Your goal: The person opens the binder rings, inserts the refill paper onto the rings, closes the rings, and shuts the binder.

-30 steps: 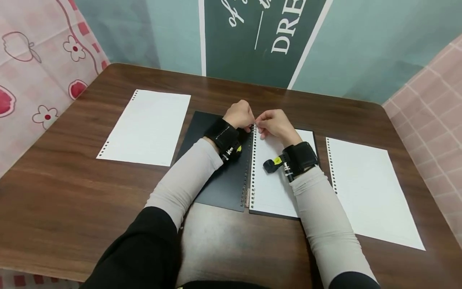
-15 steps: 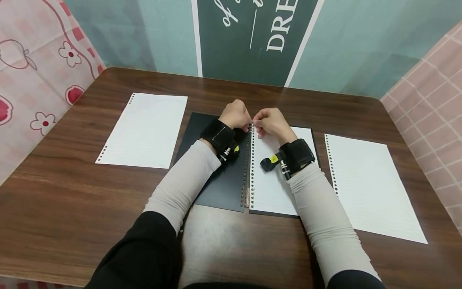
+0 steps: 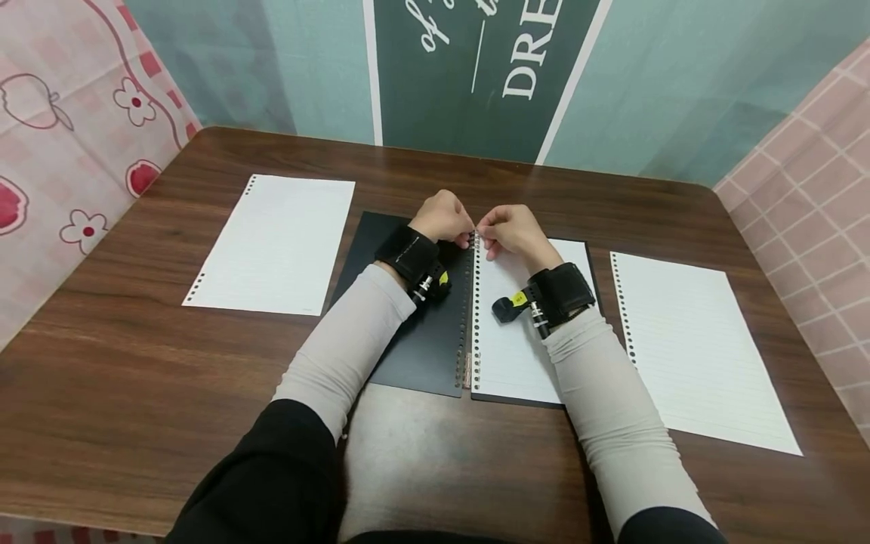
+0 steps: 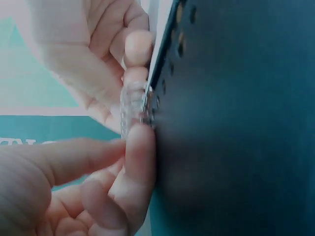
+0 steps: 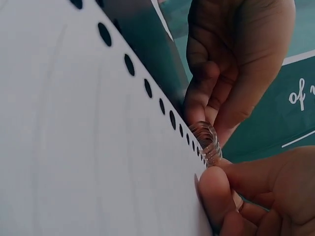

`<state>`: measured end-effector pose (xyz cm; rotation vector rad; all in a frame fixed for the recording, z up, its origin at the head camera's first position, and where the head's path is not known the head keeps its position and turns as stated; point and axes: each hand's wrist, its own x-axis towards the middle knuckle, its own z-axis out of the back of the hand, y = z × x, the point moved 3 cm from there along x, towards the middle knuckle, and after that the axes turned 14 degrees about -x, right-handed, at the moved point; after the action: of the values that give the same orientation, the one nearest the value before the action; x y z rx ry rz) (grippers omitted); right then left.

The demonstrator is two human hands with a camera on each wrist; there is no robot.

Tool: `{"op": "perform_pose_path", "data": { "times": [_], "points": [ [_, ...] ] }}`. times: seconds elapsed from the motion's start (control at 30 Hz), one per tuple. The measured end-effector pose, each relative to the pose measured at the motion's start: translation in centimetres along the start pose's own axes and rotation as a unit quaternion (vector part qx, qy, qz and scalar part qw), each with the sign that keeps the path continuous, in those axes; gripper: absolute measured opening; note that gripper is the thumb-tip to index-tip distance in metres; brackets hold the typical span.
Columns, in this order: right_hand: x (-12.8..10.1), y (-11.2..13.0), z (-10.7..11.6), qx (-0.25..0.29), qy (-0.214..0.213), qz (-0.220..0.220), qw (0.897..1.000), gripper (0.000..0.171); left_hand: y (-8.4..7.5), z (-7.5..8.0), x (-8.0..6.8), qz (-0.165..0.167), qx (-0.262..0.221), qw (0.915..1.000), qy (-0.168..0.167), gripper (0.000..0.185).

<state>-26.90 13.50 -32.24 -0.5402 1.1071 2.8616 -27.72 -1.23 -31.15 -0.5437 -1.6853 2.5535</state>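
A loose-leaf notebook lies open, its dark cover (image 3: pixel 408 355) on the left and punched white lined pages (image 3: pixel 510 370) on the right. Between them runs a clear ring binder spine (image 4: pixel 132 101), made of thin curved plastic rings. At its far end my left hand (image 3: pixel 445 217) and right hand (image 3: pixel 514 229) meet, thumbs and fingertips pinching the rings from either side. The right wrist view shows the rings (image 5: pixel 209 140) curving just past the last holes of the page edge (image 5: pixel 162 105). Fingers partly cover the rings there.
One loose punched sheet (image 3: pixel 279 245) lies left of the notebook, another (image 3: pixel 700 355) to its right. Both rest on the brown wooden table (image 3: pixel 170 378). Behind the table's far edge hangs a teal cloth (image 3: pixel 680 91) with lettering; pink patterned cloths flank the sides.
The head view has shifted slightly. Both hands stay at the far end of the spine, with hardly any finger movement.
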Motion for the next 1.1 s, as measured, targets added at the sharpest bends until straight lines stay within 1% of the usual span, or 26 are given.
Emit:
{"op": "perform_pose_path", "data": {
  "times": [0.1, 0.2, 0.33, 0.43, 0.53, 0.6, 0.77, 0.9, 1.1],
  "points": [
    [-0.1, -0.2, 0.1, 0.019, 0.012, 0.007, 1.0, 0.009, 0.0, 0.3, -0.3, -0.002, -0.003, 0.9997, 0.024, 0.016],
    [-0.3, -0.6, 0.3, 0.031, 0.037, 0.021, 0.999, 0.008, 0.1, 0.5, -0.6, -0.009, 0.018, 0.9976, 0.066, 0.016],
    [-0.7, -0.9, 0.8, 0.004, 0.074, 0.065, 0.995, 0.011, 0.0, 0.8, -1.0, -0.028, 0.052, 0.9907, 0.122, 0.013],
    [-1.0, -1.0, 1.0, -0.022, 0.088, 0.106, 0.99, 0.013, 0.0, 0.8, -1.0, -0.035, 0.068, 0.9867, 0.143, 0.01],
    [-1.0, -1.0, 1.0, -0.03, 0.088, 0.126, 0.988, 0.013, 0.1, 0.8, -1.0, -0.037, 0.08, 0.9849, 0.149, 0.011],
    [-1.1, -1.0, 1.0, -0.032, 0.082, 0.129, 0.988, 0.011, 0.1, 0.8, -1.0, -0.04, 0.086, 0.9844, 0.148, 0.011],
    [-1.0, -0.9, 1.0, -0.035, 0.071, 0.123, 0.989, 0.007, 0.1, 0.9, -0.9, -0.043, 0.09, 0.9847, 0.143, 0.011],
    [-0.9, -0.9, 0.9, -0.039, 0.072, 0.118, 0.99, 0.006, 0.1, 0.9, -0.9, -0.038, 0.086, 0.9853, 0.143, 0.012],
    [-0.8, -1.0, 0.9, -0.033, 0.078, 0.123, 0.989, 0.006, 0.2, 0.8, -0.8, -0.036, 0.077, 0.9863, 0.141, 0.012]
  ]
}}
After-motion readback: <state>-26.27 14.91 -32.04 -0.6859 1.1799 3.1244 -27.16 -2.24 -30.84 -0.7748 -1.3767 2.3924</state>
